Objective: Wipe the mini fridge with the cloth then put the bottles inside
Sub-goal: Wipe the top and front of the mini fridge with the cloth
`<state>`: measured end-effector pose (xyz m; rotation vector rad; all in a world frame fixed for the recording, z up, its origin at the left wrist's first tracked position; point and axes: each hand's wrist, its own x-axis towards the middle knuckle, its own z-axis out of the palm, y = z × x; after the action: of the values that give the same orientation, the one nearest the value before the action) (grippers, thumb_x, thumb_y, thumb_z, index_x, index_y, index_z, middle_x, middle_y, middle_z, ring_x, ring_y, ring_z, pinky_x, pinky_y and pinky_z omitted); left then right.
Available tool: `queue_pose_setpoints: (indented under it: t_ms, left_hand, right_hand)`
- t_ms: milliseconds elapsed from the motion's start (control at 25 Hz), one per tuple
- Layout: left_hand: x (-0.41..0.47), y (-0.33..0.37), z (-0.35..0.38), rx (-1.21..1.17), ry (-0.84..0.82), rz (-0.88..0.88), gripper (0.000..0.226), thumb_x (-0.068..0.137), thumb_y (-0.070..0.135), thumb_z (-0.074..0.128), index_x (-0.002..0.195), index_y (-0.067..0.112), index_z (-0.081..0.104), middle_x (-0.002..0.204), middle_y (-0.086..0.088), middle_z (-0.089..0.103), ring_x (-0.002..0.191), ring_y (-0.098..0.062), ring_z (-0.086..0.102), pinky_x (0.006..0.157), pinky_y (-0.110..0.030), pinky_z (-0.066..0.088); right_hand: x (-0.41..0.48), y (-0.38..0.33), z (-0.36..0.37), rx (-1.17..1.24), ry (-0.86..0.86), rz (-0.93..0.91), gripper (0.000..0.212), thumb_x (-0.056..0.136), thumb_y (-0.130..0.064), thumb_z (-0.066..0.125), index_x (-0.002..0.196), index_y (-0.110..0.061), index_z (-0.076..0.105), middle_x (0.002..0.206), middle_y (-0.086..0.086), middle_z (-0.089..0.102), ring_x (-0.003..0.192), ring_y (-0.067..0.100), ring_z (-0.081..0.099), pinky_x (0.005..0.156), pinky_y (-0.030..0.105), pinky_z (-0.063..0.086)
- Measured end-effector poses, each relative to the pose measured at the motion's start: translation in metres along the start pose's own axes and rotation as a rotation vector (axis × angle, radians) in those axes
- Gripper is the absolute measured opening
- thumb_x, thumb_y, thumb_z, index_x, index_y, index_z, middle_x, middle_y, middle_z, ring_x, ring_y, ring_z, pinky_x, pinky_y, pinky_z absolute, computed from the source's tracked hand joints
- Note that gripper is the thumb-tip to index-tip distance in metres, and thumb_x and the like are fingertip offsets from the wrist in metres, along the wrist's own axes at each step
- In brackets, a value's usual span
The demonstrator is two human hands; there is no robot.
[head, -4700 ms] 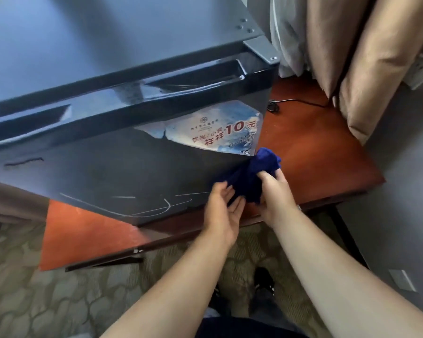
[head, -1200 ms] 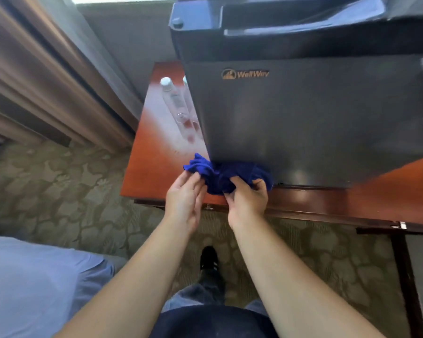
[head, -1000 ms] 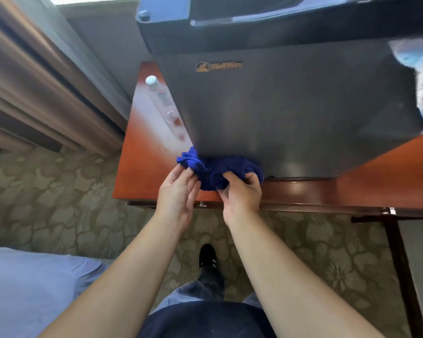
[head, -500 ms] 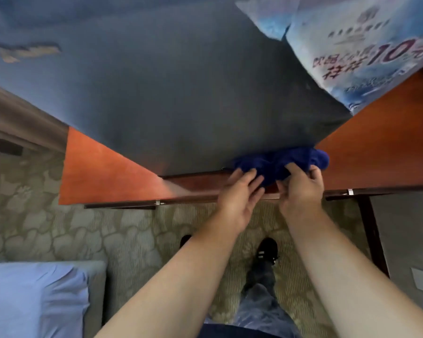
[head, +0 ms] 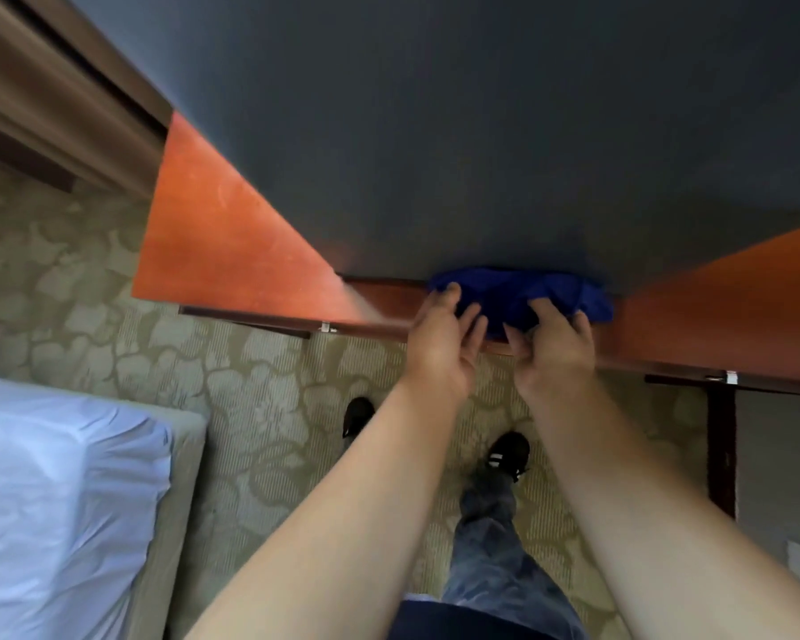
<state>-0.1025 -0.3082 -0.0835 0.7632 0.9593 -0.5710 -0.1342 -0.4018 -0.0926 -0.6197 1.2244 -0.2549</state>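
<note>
Blue cloth [head: 520,293], bunched into a wad, sits just beyond both grips, pressed against the bottom edge of the mini fridge [head: 481,131] where its dark face meets the reddish wooden table [head: 222,233]. The right grip [head: 553,351] has its fingers curled into the cloth's folds and clutches it; the fingertips [head: 539,311] sink into the fabric, so how deep they go is hard to make out. The left grip [head: 439,348] lies beside it with fingers nearly straight and slightly spread, their tips touching the cloth's left end; whether its thumb takes any part cannot be told. The far side of the cloth is hidden against the fridge. Above the grips the fridge fills the frame, its top and right side cut off, its surface a blurred plain grey. Below the grips, past the table's front edge, are patterned carpet [head: 259,408] and two dark shoes [head: 509,450], and to the left of the forearms a corner of a bed [head: 52,491] in pale sheets
</note>
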Motion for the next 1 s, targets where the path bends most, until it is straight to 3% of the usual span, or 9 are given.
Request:
queue_pose_setpoints:
  t_ms: [120,240,320,360,400,480,600,800,1000]
  left_hand:
    - [0.002,0.048,-0.029,-0.041,0.06,0.09,0.043,0.102,0.022,0.058,0.144,0.016,0.051,0.104,0.006,0.061,0.095,-0.012,0.064,0.067,-0.023,0.058]
    - [-0.004,0.097,-0.057,-0.039,0.079,0.207,0.04,0.101,0.024,0.058,0.141,0.019,0.054,0.099,0.009,0.063,0.096,-0.01,0.062,0.072,-0.023,0.055]
    - [-0.008,0.129,-0.073,0.023,0.063,0.283,0.035,0.102,0.025,0.056,0.137,0.026,0.056,0.102,0.011,0.066,0.099,-0.008,0.062,0.075,-0.023,0.053]
    - [-0.01,0.144,-0.079,0.053,0.051,0.317,0.035,0.103,0.025,0.055,0.137,0.028,0.056,0.104,0.011,0.067,0.1,-0.008,0.063,0.076,-0.023,0.053]
    - [-0.012,0.155,-0.083,0.083,0.038,0.347,0.037,0.103,0.024,0.055,0.14,0.029,0.055,0.108,0.009,0.068,0.101,-0.009,0.065,0.076,-0.023,0.054]
    - [-0.013,0.165,-0.082,0.183,0.022,0.409,0.041,0.103,0.021,0.055,0.143,0.027,0.053,0.117,0.003,0.07,0.103,-0.01,0.068,0.075,-0.022,0.057]
    - [-0.016,0.146,-0.071,0.333,0.018,0.485,0.035,0.1,0.014,0.056,0.134,0.026,0.058,0.11,0.0,0.07,0.097,-0.011,0.068,0.073,-0.021,0.057]
    - [-0.043,0.078,-0.039,0.369,-0.054,0.405,0.017,0.098,0.003,0.055,0.097,0.016,0.066,0.082,0.004,0.075,0.084,-0.011,0.072,0.071,-0.022,0.059]
    - [-0.075,-0.012,0.039,0.685,-0.194,0.4,0.012,0.095,0.012,0.064,0.094,0.022,0.072,0.095,0.006,0.078,0.096,-0.009,0.072,0.085,-0.024,0.056]
  right_hand:
    - [-0.02,0.039,0.036,-0.042,-0.067,0.087,0.033,0.091,0.004,0.065,0.085,-0.027,0.057,0.091,0.005,0.07,0.083,0.018,0.07,0.082,0.041,0.063]
    - [-0.04,0.079,0.074,-0.086,-0.156,0.169,0.026,0.091,0.005,0.064,0.091,-0.02,0.055,0.086,0.004,0.069,0.082,0.02,0.067,0.083,0.043,0.062]
    - [-0.056,0.101,0.097,-0.078,-0.197,0.21,0.028,0.091,0.007,0.064,0.091,-0.019,0.052,0.067,0.006,0.065,0.083,0.034,0.066,0.081,0.045,0.061]
    - [-0.064,0.109,0.107,-0.051,-0.193,0.222,0.03,0.09,0.009,0.064,0.086,-0.019,0.051,0.063,0.016,0.061,0.094,0.014,0.045,0.083,0.048,0.06]
    - [-0.072,0.114,0.115,-0.031,-0.178,0.22,0.032,0.089,0.01,0.064,0.081,-0.018,0.051,0.071,0.034,0.058,0.128,0.045,0.036,0.086,0.052,0.059]
    - [-0.082,0.118,0.124,-0.02,-0.159,0.208,0.031,0.089,0.01,0.064,0.078,-0.017,0.052,0.083,0.046,0.053,0.12,0.051,0.052,0.09,0.056,0.057]
    - [-0.079,0.101,0.111,0.014,-0.186,0.137,0.027,0.087,0.011,0.065,0.083,-0.014,0.056,0.066,0.008,0.067,0.084,0.03,0.071,0.085,0.053,0.06]
    - [-0.067,0.03,0.057,-0.021,-0.159,0.01,0.028,0.086,0.008,0.068,0.082,-0.019,0.061,0.078,0.001,0.075,0.076,0.017,0.071,0.08,0.041,0.061]
    - [-0.047,-0.076,-0.023,-0.037,-0.146,-0.201,0.026,0.087,0.007,0.065,0.087,-0.019,0.064,0.076,-0.004,0.076,0.076,0.014,0.072,0.068,0.033,0.062]
